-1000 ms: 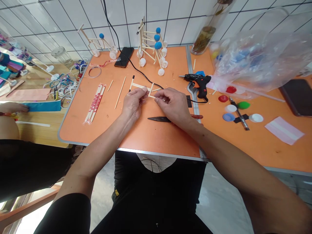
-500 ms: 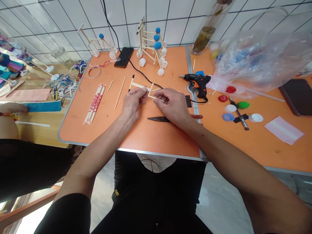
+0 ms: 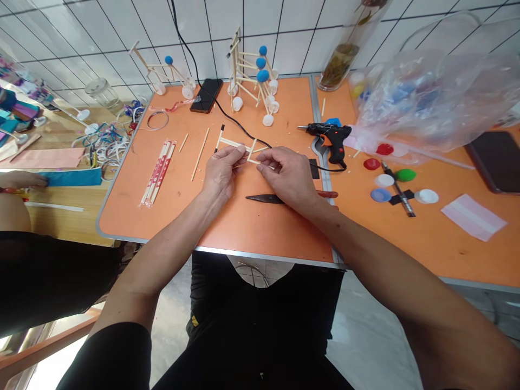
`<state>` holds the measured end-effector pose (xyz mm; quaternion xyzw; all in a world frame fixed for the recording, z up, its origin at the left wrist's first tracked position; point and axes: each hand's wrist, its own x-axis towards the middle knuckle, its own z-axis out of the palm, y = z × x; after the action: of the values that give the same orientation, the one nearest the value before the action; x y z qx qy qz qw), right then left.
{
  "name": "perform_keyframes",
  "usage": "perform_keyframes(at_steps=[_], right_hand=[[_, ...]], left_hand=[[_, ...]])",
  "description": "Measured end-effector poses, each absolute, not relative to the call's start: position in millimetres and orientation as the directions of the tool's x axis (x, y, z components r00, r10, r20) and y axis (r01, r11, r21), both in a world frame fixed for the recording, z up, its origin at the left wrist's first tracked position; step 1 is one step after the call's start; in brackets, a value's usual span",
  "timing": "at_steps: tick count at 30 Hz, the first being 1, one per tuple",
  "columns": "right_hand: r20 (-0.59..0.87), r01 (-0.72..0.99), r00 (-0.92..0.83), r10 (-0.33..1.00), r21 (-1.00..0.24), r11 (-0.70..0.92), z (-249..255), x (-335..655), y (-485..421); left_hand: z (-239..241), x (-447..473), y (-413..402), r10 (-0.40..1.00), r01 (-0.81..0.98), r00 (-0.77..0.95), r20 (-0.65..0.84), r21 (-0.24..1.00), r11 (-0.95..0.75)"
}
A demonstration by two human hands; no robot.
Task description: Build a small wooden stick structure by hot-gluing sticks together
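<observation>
Between my hands is a small frame of joined wooden sticks (image 3: 232, 142), with black tips at its far left end. My left hand (image 3: 225, 169) pinches the frame's long sticks between thumb and fingers. My right hand (image 3: 286, 172) is closed on a short stick at the frame's right end; its fingertips partly hide that stick. Under the right hand lies a pair of pliers (image 3: 264, 199), dark jaws pointing left and red handles partly covered by the wrist. A black glue gun (image 3: 335, 142) rests to the right, its nozzle pointing left.
Finished stick models (image 3: 247, 76) with blue balls and white wheels stand by the wall. Wrapped chopsticks (image 3: 159, 173) and a loose stick (image 3: 200, 155) lie left. Bottle caps (image 3: 381, 195), a plastic bag (image 3: 430, 103) and phones are around. A co-worker's hand (image 3: 22, 179) is at far left.
</observation>
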<state>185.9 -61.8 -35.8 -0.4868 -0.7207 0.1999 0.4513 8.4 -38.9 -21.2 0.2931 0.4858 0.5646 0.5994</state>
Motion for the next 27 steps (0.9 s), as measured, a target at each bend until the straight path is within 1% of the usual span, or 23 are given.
perform_keyframes(at_steps=[14, 22, 27], right_hand=[[0.442, 0.539, -0.123, 0.889, -0.722, 0.434, -35.1, 185.9, -61.5], [0.461, 0.524, -0.116, 0.880, -0.724, 0.448, -36.8, 185.3, -60.6], [0.453, 0.517, -0.113, 0.885, -0.733, 0.441, -35.4, 185.6, -61.5]], left_hand=[[-23.6, 6.7, -38.1, 0.963, -0.392, -0.087, -0.256, 0.897, 0.203], [-15.1, 9.8, -42.4, 0.955, -0.322, -0.126, -0.269, 0.921, 0.218], [-11.0, 12.3, -43.2, 0.950, -0.352, -0.113, -0.292, 0.906, 0.236]])
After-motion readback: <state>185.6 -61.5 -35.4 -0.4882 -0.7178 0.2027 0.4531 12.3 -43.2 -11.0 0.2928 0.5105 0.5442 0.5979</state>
